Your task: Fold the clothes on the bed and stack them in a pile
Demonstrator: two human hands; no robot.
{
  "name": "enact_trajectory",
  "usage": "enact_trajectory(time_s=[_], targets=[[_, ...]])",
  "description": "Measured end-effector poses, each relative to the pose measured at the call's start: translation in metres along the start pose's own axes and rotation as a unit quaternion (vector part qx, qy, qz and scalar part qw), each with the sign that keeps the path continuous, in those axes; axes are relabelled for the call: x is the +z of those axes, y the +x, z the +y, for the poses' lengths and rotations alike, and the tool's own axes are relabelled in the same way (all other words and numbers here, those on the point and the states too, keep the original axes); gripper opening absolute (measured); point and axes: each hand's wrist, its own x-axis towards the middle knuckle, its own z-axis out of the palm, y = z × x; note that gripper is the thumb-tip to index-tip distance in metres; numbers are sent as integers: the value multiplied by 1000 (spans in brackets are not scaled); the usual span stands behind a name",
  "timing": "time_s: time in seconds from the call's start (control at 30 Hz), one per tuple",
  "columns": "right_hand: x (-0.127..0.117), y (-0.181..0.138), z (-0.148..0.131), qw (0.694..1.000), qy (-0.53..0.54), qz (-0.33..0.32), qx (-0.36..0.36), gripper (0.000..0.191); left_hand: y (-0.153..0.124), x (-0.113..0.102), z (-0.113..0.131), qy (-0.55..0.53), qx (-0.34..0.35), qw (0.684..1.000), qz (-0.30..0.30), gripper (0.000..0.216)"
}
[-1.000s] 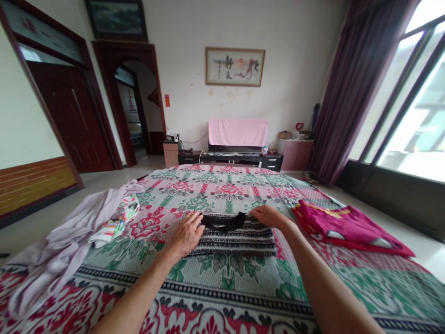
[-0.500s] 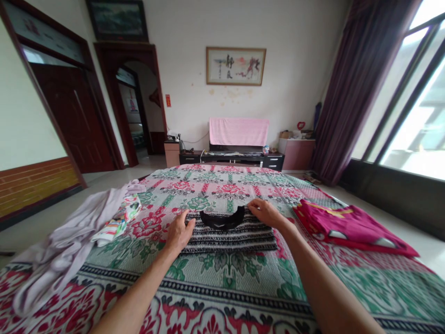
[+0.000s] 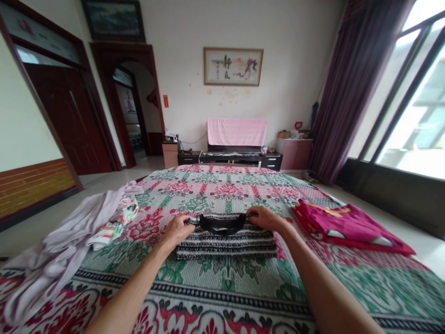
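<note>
A black-and-white striped sweater (image 3: 225, 246) lies folded into a wide rectangle on the flowered bedspread (image 3: 229, 190), its black neckband toward the far edge. At the sweater's far left corner, my left hand (image 3: 179, 229) pinches the cloth between thumb and fingers. My right hand (image 3: 262, 217) grips the far edge just right of the neckband. Both hands are closed on the fabric, and the fingertips are partly hidden.
On the right lies a stack of folded magenta and red clothes (image 3: 351, 225). A crumpled pale lilac garment (image 3: 66, 250) and a colourful printed cloth (image 3: 118, 225) lie on the left. Beyond the bed stands a low black cabinet (image 3: 271, 161) with a pink towel (image 3: 237, 131) above it.
The sweater's far edge and neckband have shifted slightly toward me and look lower. My left hand has closed more on its corner. The camera view has moved a little.
</note>
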Motion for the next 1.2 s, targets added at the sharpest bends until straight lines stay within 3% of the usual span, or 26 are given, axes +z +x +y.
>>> enact_trajectory(time_s=[0.07,0.27,0.43,0.77,0.87,0.93,1.07,1.2], targets=[[-3,-1,1,1000,25,0,1,24,-2,-3,1,-26,-7,1000,-7,30],[-13,-7,4,992,111,-53,42,30,-6,-7,-3,-47,20,997,54,36],[-16,-14,8,958,256,-96,86,52,-6,-6,-7,-126,38,990,45,39],[-14,-18,12,903,410,-101,83,49,-12,-7,-3,-374,3,927,-28,52],[-8,-15,13,892,437,-65,96,53,-12,-7,-3,-366,-9,930,-17,57],[0,-11,13,901,419,-28,110,52,-11,-6,-4,-344,-10,939,2,58],[19,1,13,916,372,91,123,50,-6,-4,-5,-362,-8,932,26,61],[27,25,10,929,318,169,90,48,0,-3,-8,-380,-28,918,107,54]])
